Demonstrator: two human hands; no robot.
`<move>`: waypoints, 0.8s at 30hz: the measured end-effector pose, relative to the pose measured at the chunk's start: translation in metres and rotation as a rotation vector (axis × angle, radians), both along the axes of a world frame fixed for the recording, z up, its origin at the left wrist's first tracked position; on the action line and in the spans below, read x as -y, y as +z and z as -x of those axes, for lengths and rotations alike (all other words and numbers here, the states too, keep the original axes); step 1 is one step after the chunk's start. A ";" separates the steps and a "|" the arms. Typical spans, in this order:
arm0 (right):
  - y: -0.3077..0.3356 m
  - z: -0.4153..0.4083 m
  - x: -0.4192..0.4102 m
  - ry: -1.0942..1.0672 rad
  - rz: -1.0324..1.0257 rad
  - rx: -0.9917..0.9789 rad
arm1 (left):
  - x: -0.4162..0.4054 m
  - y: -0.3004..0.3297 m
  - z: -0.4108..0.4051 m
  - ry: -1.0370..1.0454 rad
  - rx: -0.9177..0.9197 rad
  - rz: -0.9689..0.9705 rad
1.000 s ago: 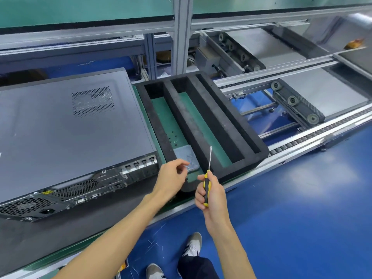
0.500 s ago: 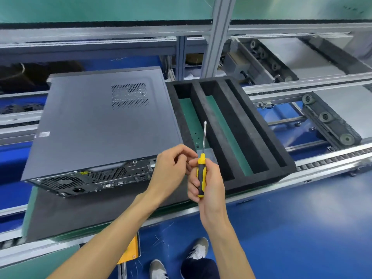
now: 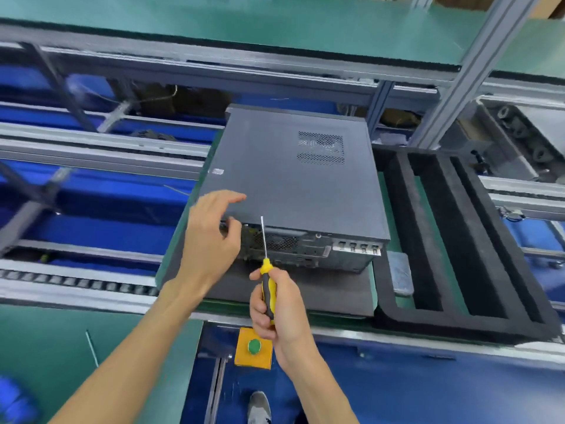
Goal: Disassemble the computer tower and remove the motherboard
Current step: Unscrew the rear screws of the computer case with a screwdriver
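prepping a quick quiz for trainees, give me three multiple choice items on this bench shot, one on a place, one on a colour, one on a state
1. Where does the black foam tray lie relative to the computer tower?
A. on top of it
B. to its right
C. to its left

2. What colour is the button on the orange box below the bench edge?
A. green
B. red
C. white

3. What is the right hand doing?
A. hanging idle
B. pressing the button
C. gripping the screwdriver

Answers:
1 B, the tray sits beside the tower's right edge.
2 A, the round cap is plainly green.
3 C, fingers wrap the yellow and black handle, shaft pointing up toward the tower's rear panel.
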State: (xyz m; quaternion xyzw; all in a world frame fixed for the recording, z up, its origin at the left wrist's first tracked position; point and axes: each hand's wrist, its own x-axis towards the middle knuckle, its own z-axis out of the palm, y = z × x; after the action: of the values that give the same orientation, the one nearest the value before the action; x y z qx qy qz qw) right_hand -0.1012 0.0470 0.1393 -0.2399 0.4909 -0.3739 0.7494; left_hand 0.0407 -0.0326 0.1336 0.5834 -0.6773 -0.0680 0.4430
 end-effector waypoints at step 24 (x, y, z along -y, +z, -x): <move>-0.020 -0.023 0.005 -0.017 -0.091 -0.073 | 0.007 -0.045 -0.020 -0.077 0.060 -0.093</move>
State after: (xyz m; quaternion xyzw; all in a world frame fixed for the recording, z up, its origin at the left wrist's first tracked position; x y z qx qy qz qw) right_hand -0.0777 0.0418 0.1194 -0.2150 0.5364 -0.3486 0.7379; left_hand 0.0610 -0.0395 0.0890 0.5786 -0.7084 -0.0988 0.3920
